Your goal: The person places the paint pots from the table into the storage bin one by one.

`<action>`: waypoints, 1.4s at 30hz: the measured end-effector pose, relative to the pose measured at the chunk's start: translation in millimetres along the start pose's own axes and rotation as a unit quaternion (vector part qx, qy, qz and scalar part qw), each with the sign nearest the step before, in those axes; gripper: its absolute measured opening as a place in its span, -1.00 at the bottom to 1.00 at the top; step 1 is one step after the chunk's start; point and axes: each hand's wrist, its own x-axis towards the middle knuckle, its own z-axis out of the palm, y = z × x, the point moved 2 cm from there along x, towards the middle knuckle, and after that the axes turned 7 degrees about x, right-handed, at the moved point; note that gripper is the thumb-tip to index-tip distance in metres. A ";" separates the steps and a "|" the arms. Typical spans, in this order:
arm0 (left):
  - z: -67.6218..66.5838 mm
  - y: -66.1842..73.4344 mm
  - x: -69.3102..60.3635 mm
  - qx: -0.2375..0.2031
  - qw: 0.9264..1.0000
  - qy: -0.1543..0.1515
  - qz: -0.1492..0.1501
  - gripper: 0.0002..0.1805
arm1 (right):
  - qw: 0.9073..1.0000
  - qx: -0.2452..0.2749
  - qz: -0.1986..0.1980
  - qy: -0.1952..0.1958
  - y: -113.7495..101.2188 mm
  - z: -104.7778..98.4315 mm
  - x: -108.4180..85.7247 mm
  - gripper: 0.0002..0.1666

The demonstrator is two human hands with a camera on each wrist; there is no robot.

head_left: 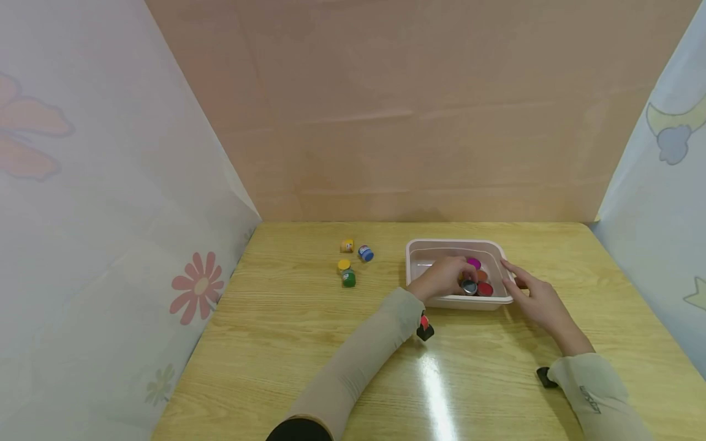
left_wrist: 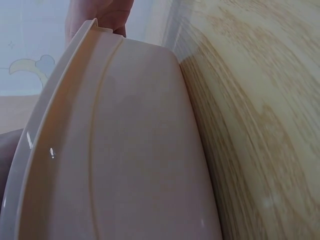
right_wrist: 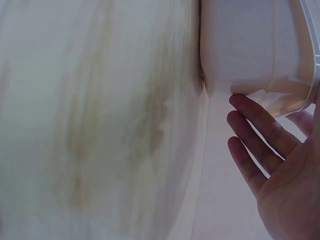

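My left hand (head_left: 444, 277) reaches over the near rim of a pale pink plastic bin (head_left: 463, 302). Its fingers bend down among small lidded jars; the fingertips are partly hidden, so whether they grip one cannot be told. Beside them sit a purple-lidded jar (head_left: 474, 263), an orange one (head_left: 482, 275), a red one (head_left: 485, 289) and a grey one (head_left: 469, 288). My right hand (head_left: 537, 300) rests at the bin's right end, touching its rim. In the right wrist view its fingers (right_wrist: 260, 117) are fairly straight and spread beside the bin's wall.
Left of the bin, on the wood-grain table (head_left: 287, 343), stand or lie a yellow-lidded jar (head_left: 344, 265), a green jar (head_left: 349, 279), a blue jar (head_left: 366, 253) and an orange-yellow jar (head_left: 347, 245). A brown panel (head_left: 419, 122) closes the back; patterned sheets flank both sides.
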 end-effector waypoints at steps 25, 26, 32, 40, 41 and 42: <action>-1.0 0.3 -0.9 -0.021 1.000 -0.007 -0.008 -0.63 | 1.000 -0.004 -0.001 0.002 -0.7 -0.7 -0.8 -0.32; -1.6 0.1 -1.0 -0.023 1.000 -0.008 -0.010 -0.63 | 1.000 -0.004 -0.001 0.002 -1.0 -0.9 -0.8 -0.32; -4.3 -1.7 -4.3 -0.051 0.998 -0.011 -0.017 -0.63 | 1.000 -0.005 -0.008 0.006 -2.7 -0.7 -1.2 -0.33; -6.6 -5.9 -13.2 -0.044 0.999 -0.003 0.007 -0.81 | 1.000 -0.007 -0.014 0.007 -3.6 -1.0 -1.1 -0.33; -7.5 -5.7 -14.2 -0.043 0.999 -0.004 0.011 -0.81 | 1.000 -0.007 -0.012 0.006 -3.4 -1.0 -1.2 -0.33; -8.6 -5.5 -15.2 -0.042 0.999 -0.006 0.015 -0.81 | 1.000 -0.008 -0.011 0.006 -3.2 -1.1 -1.3 -0.33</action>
